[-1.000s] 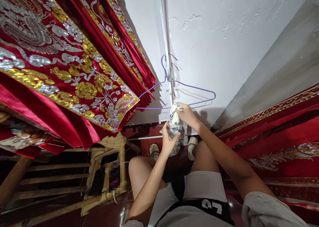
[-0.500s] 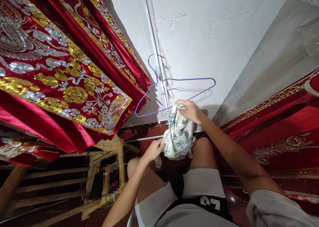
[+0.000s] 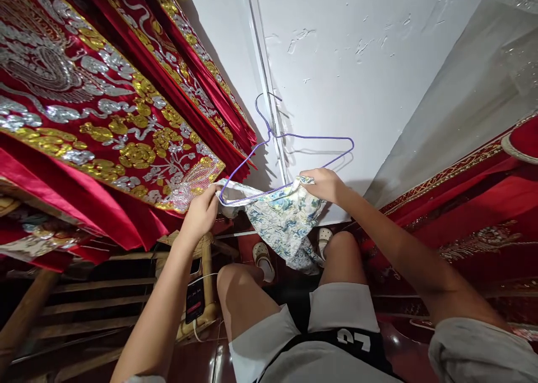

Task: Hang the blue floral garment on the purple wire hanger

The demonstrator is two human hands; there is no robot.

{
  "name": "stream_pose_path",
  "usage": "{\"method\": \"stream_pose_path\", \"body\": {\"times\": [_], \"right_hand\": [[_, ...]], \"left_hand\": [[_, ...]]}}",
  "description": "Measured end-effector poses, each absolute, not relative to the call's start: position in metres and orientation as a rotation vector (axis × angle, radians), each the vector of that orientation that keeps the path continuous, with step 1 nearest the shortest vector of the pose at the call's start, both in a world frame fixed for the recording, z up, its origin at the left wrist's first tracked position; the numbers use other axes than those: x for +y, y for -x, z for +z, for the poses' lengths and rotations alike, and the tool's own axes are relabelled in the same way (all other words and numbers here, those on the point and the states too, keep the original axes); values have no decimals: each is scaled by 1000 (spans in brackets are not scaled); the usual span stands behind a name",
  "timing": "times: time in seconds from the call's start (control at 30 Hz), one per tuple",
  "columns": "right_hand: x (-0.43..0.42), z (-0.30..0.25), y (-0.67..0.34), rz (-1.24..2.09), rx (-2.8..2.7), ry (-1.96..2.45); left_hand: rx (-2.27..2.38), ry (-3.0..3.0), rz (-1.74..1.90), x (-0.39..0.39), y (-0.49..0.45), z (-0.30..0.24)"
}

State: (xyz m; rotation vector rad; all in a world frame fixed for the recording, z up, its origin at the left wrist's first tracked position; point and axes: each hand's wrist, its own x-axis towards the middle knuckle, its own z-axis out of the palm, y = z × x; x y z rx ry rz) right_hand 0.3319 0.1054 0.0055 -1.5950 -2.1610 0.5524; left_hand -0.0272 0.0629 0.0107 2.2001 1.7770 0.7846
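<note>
A small white cloth with a blue and green flower print (image 3: 282,221) hangs spread between my two hands. My left hand (image 3: 200,212) is closed on its left corner. My right hand (image 3: 321,184) pinches its right corner. A purple wire hanger (image 3: 290,147) hangs by its hook on the white wall just behind the cloth, and the cloth's top edge lies along the hanger's lower wire. My bare knees, white shorts and sandals show below.
Red embroidered fabrics with gold and silver patterns (image 3: 105,119) hang thick on the left. More red fabric (image 3: 474,220) lies on the right. A bamboo stool (image 3: 197,293) with a phone (image 3: 195,303) stands at lower left. The white wall (image 3: 357,63) is straight ahead.
The cloth was bunched in my hands a second ago. My left hand has moved left and up with one corner, and the cloth is now stretched wide along the hanger.
</note>
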Motion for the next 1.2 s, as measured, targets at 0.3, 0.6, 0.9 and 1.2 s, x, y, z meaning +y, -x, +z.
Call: {"method": "stream_pose_path", "body": {"times": [0.3, 0.6, 0.9, 1.2], "right_hand": [[100, -5, -332, 484, -2168, 1601], [87, -6, -305, 426, -2293, 1445], [96, -13, -312, 498, -2147, 1507], [68, -1, -337, 551, -2075, 1251]], "left_hand": [[1651, -2146, 732, 24, 22, 8], [1884, -2078, 1268, 37, 14, 32], [1721, -2100, 1509, 53, 13, 48], [1530, -2393, 1206, 97, -33, 38]]}}
